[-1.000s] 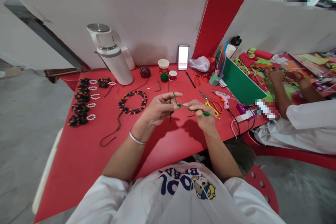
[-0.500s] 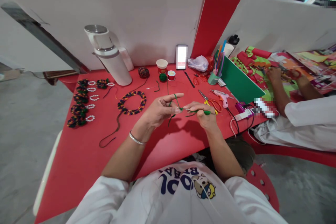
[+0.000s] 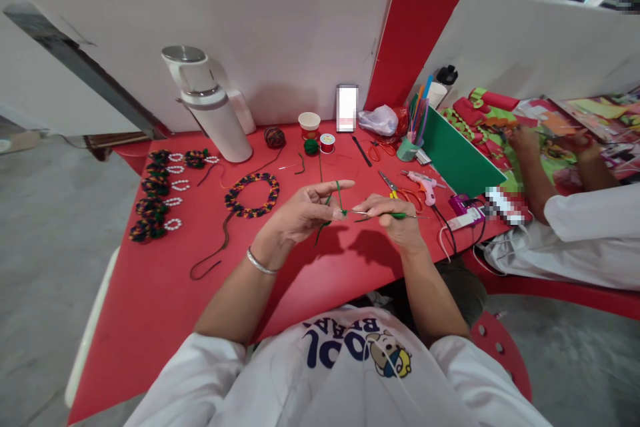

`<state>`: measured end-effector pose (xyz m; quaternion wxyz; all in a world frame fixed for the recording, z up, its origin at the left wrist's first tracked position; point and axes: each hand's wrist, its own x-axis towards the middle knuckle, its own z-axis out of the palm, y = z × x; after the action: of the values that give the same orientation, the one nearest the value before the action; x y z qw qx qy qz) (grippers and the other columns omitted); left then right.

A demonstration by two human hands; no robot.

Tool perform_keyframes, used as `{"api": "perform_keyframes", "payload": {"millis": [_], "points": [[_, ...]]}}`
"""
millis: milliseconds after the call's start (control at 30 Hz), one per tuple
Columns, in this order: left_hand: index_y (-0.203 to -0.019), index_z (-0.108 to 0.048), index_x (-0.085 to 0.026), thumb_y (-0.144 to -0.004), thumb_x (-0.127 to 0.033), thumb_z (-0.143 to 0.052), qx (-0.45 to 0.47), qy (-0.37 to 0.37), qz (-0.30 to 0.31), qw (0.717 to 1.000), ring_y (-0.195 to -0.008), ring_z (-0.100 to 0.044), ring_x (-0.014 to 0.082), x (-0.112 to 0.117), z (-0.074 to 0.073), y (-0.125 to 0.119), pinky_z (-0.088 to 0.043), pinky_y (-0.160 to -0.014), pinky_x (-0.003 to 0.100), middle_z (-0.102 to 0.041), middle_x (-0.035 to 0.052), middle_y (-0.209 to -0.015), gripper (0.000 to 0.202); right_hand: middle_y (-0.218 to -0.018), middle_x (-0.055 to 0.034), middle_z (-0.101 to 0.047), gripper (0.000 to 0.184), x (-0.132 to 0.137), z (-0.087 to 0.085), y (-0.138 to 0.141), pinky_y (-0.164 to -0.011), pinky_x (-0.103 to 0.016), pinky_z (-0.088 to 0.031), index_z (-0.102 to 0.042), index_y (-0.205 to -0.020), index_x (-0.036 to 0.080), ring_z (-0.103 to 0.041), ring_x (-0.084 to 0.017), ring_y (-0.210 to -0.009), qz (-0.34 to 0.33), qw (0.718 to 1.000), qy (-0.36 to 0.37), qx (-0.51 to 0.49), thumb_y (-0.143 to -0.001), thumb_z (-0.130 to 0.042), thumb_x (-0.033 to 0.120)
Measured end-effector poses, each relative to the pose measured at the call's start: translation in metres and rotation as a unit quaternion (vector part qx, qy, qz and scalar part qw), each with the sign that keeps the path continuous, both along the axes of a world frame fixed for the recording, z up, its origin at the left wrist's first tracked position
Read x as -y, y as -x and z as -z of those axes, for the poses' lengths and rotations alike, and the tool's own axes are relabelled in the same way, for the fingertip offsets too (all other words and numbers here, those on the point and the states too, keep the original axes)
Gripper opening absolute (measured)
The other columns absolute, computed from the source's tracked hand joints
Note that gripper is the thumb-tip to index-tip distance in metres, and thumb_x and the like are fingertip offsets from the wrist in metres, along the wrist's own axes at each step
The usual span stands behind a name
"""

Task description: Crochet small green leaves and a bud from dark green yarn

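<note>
My left hand (image 3: 311, 212) pinches a short piece of green yarn (image 3: 339, 195) between thumb and fingers, with a strand looped over its stretched index finger. A loose tail hangs below. The strand runs back to a small green yarn ball (image 3: 311, 147). My right hand (image 3: 396, 215) grips a crochet hook (image 3: 399, 215) with a green handle, its metal tip pointing left, just apart from the yarn. To the left lies a multicoloured crocheted ring (image 3: 251, 195) with a long dark tail.
Several crocheted pieces with white bead loops (image 3: 155, 203) line the left. A flask (image 3: 213, 107), yarn ball (image 3: 275, 137), paper cup (image 3: 309, 125), thread spool (image 3: 327, 143) and phone (image 3: 347, 109) stand behind. Pliers (image 3: 390, 185) and a glue gun (image 3: 425, 187) lie right; beyond the green divider (image 3: 457, 153) another person's hands work.
My right hand has drawn the crochet hook to the right, so its tip is now apart from the green yarn. My left index finger reaches slightly further right.
</note>
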<state>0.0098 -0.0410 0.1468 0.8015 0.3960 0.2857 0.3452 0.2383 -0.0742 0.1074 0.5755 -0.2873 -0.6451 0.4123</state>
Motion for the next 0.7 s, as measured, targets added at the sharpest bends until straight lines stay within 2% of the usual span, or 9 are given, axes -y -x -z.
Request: {"api": "perform_keyframes", "payload": {"millis": [167,267,400,700], "points": [[-0.122,-0.080,-0.013,-0.059,-0.005,-0.087,-0.002,0.002,0.005,1.000,-0.047,-0.049,0.0057,-0.001,0.001,0.000,-0.028,-0.047,0.020,-0.062,-0.0034,-0.054,0.064,-0.089,-0.0046,-0.086,0.035,0.002,0.005,0.000,-0.086,-0.045,-0.063,-0.085,-0.088,0.032,-0.080,-0.025,-0.087,0.005,1.000,0.024,-0.010,-0.081,-0.079,0.066],[-0.122,-0.080,-0.013,-0.059,-0.005,-0.086,-0.005,-0.004,0.011,1.000,-0.051,-0.050,0.0063,-0.001,0.002,0.000,-0.031,-0.050,0.020,-0.062,-0.0028,-0.055,0.064,-0.092,-0.0041,-0.086,0.030,0.002,0.005,-0.001,-0.086,-0.044,-0.062,-0.085,-0.091,0.033,-0.080,-0.025,-0.088,-0.012,1.000,0.016,-0.012,-0.083,-0.080,0.062],[-0.126,-0.079,-0.011,-0.058,-0.008,-0.086,-0.026,-0.014,0.031,0.999,-0.049,-0.044,0.0058,-0.002,0.003,0.001,-0.025,-0.048,0.022,-0.058,-0.0039,-0.055,0.068,-0.101,-0.0030,-0.087,0.021,0.001,-0.001,-0.005,-0.083,-0.041,-0.061,-0.085,-0.097,0.036,-0.080,-0.022,-0.087,-0.039,0.999,-0.024,0.004,-0.086,-0.081,0.053],[-0.125,-0.078,-0.012,-0.059,-0.015,-0.086,-0.055,-0.042,0.075,0.995,-0.048,-0.038,0.0055,-0.006,0.003,0.005,-0.016,-0.044,0.023,-0.055,-0.0049,-0.057,0.067,-0.110,-0.0041,-0.086,0.022,-0.003,-0.023,-0.016,-0.086,-0.042,-0.061,-0.083,-0.109,0.036,-0.080,-0.022,-0.096,-0.092,0.983,-0.107,0.116,-0.090,-0.079,0.045]]}}
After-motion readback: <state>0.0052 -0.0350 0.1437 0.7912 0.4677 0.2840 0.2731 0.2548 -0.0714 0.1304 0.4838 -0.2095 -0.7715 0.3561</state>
